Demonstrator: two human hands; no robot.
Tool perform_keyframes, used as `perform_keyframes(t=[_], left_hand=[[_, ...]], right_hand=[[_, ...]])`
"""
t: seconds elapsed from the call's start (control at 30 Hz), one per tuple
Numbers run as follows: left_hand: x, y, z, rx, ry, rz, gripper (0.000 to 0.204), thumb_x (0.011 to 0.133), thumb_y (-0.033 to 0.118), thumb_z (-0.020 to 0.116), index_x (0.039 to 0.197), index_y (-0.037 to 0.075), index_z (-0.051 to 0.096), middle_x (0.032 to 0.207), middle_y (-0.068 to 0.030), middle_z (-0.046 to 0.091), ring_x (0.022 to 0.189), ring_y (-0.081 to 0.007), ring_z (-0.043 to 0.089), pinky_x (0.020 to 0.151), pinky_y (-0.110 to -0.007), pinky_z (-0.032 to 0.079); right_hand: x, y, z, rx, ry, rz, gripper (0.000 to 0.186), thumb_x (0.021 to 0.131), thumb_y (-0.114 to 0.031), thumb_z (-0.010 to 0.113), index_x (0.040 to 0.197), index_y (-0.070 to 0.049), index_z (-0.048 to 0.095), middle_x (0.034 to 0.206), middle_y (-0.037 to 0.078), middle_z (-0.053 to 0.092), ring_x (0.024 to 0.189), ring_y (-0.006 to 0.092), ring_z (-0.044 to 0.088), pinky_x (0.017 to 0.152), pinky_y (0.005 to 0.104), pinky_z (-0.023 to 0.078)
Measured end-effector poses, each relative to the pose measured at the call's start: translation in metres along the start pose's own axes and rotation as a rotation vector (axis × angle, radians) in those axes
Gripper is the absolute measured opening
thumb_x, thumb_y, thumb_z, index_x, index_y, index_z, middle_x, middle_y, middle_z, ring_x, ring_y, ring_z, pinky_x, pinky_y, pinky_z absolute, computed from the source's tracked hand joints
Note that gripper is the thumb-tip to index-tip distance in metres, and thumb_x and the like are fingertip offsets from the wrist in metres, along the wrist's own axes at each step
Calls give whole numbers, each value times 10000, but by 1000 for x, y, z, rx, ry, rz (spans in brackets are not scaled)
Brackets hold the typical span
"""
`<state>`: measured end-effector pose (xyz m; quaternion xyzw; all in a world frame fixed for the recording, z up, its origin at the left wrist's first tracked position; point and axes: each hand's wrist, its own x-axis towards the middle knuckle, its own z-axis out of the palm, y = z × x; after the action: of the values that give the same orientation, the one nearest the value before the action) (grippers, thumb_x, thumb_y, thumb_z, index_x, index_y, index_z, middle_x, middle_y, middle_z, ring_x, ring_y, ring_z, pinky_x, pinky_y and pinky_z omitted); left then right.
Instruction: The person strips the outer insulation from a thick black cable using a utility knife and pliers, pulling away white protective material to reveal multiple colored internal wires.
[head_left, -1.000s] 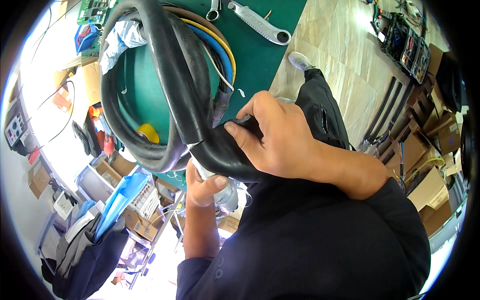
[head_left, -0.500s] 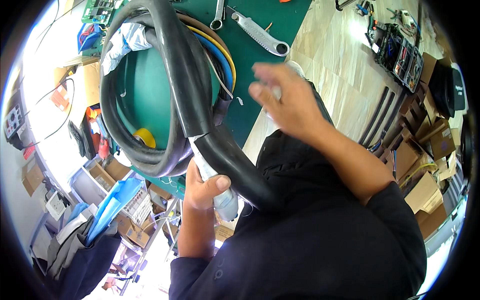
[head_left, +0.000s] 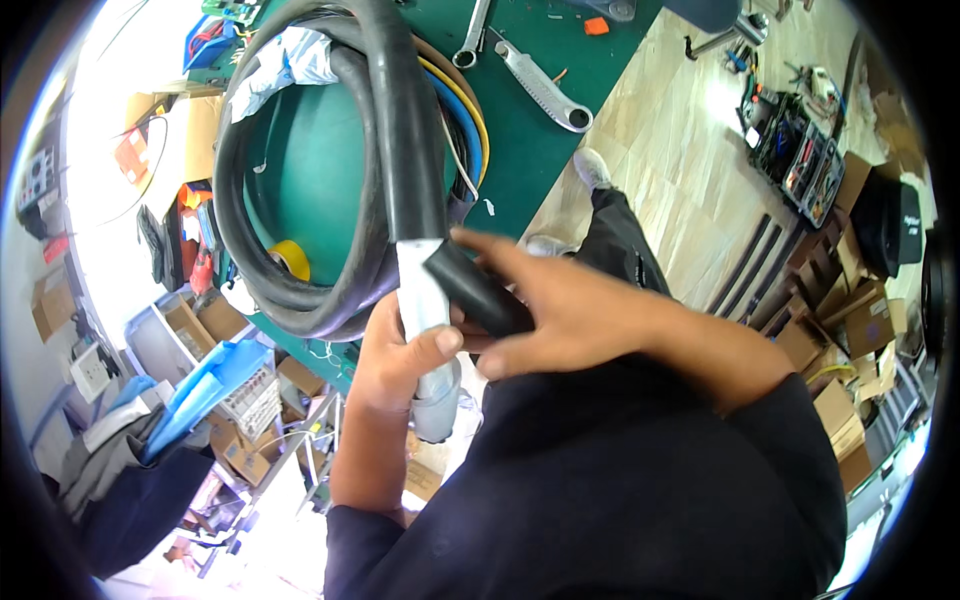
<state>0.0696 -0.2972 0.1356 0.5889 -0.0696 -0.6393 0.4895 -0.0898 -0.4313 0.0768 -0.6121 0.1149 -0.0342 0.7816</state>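
Note:
My left hand (head_left: 390, 355) is closed round the white-wrapped section (head_left: 420, 285) of a thick cable, with a grey-white end piece (head_left: 435, 410) below it. Above, the black sheathing (head_left: 410, 180) runs into a large coil (head_left: 240, 220) on the green mat (head_left: 530, 160). A separated length of black sheath (head_left: 475, 290) angles off the white section to the right. My right hand (head_left: 565, 320), slightly blurred, curls over this length, index finger above and thumb below. Brown, yellow and blue wires (head_left: 470, 110) show in the coil.
Two wrenches (head_left: 545, 90) and yellow tape (head_left: 293, 258) lie on the mat. A circuit board (head_left: 230, 10) is at the top left. An open toolbox (head_left: 800, 160), black bars and cardboard boxes (head_left: 850, 320) lie on the floor at right. Clutter fills the left side.
My right hand left the black sheath, lifted away, and is now back on it. That sheath has swung upward, exposing more white wrapping under my left hand's grip.

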Motion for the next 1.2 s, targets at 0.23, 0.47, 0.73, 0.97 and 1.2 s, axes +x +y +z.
perform_keyframes(t=[0.23,0.47,0.73,0.97,1.2], left_hand=[[-40,45,-24,-6,-242,126,980,838,696,529,1242,-192,446,1186,-374,563,1070,-462,622,938,-505,512],[-51,85,-39,-372,-506,441,915,921,661,366,1325,-156,442,1265,-328,554,1176,-443,570,1008,-533,452],[-13,103,-32,102,-292,1140,714,866,511,638,1366,52,418,1328,-155,526,1193,-272,571,978,-379,485],[-19,128,-1,-132,-150,741,474,945,346,617,1256,2,515,1095,-119,633,963,-223,654,811,-363,548],[39,80,46,960,853,1136,710,709,170,834,1302,13,478,1268,-190,454,1151,-363,483,976,-434,425]], right_hand=[[14,-37,31,-145,13,-124,745,830,-224,692,1392,71,301,965,283,635,903,435,659,809,445,521],[30,-144,42,-1191,583,-709,795,657,-312,855,1272,35,491,1118,203,622,1035,369,617,867,444,504],[112,-237,62,-1396,-157,-659,572,742,-289,785,1227,-107,544,1220,139,616,1040,356,639,857,418,527],[153,-259,35,-1389,-82,-619,400,789,-358,727,988,-46,575,841,210,669,780,390,666,680,460,524],[208,-271,14,-1048,-27,-1038,505,826,-262,730,1235,-28,547,958,155,678,837,283,683,732,338,527]])
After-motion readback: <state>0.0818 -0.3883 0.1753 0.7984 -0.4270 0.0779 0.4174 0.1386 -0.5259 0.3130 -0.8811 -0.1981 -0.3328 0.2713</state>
